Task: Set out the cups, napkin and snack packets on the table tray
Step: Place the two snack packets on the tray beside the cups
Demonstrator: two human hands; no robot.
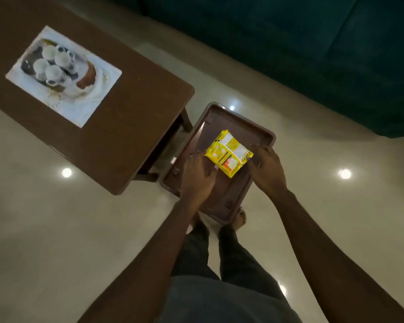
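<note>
A brown plastic tray (222, 120) hangs above the floor, level with my waist. Two yellow snack packets (228, 153) lie side by side near its middle. My left hand (196, 177) grips the tray's left rim, its thumb reaching the near packet's edge. My right hand (267, 170) holds the right rim, with fingertips by the packets' right end. On the brown wooden table (131, 108) at the left lies a white rectangular patch (92, 94) showing several white cups (53, 64) and a brown item. It is blurred, so I cannot tell real cups from a picture.
The table's corner (189, 89) is close to the tray's left side. A dark green sofa (313, 54) runs along the back right. The glossy light floor (56, 229) reflects ceiling lights. My legs and bare feet (240, 217) are below the tray.
</note>
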